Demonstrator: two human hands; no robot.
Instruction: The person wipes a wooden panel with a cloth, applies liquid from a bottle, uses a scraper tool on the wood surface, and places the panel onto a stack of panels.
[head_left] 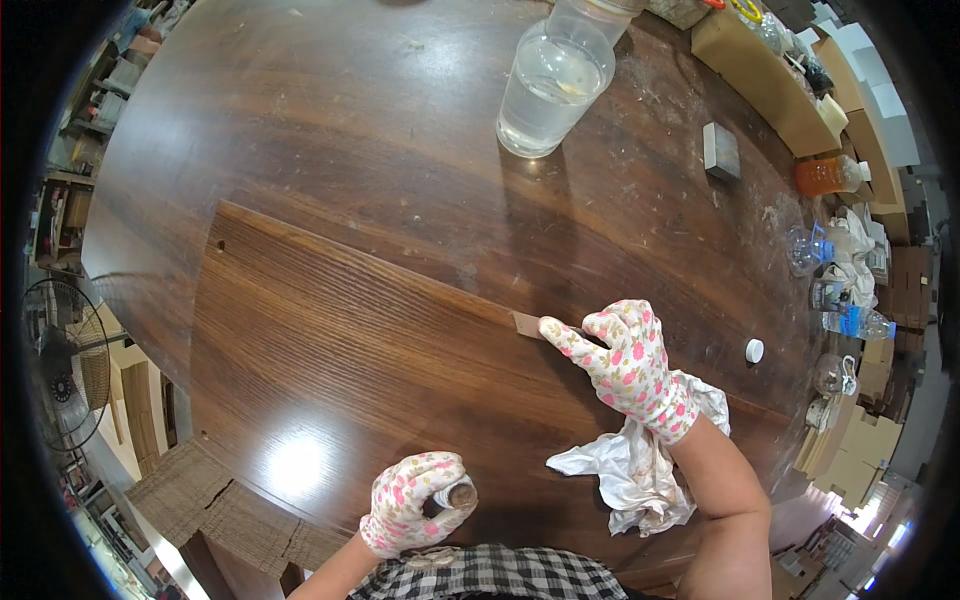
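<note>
A dark wood-grain panel (330, 330) lies at a slant in front of me, with small holes near its left edge. My right hand (630, 365), in a flower-print glove, is closed on a thin, flat tan scraper (527, 324), whose blade end rests at or just over the panel's far edge. The rest of that tool is hidden by my fingers. Near my body, my left hand (415, 500), gloved alike, grips a small white round jar (461, 495) with brown showing at its opening. A crumpled, stained white cloth (640, 475) lies below my right wrist.
On the brown table (350, 120) stand a large clear container (555, 90) of liquid and a grey block (721, 152). A white cap (754, 351) lies at right. Bottles, including an orange one (830, 175), and cardboard boxes (765, 80) line the right edge. A fan (65, 365) stands at left.
</note>
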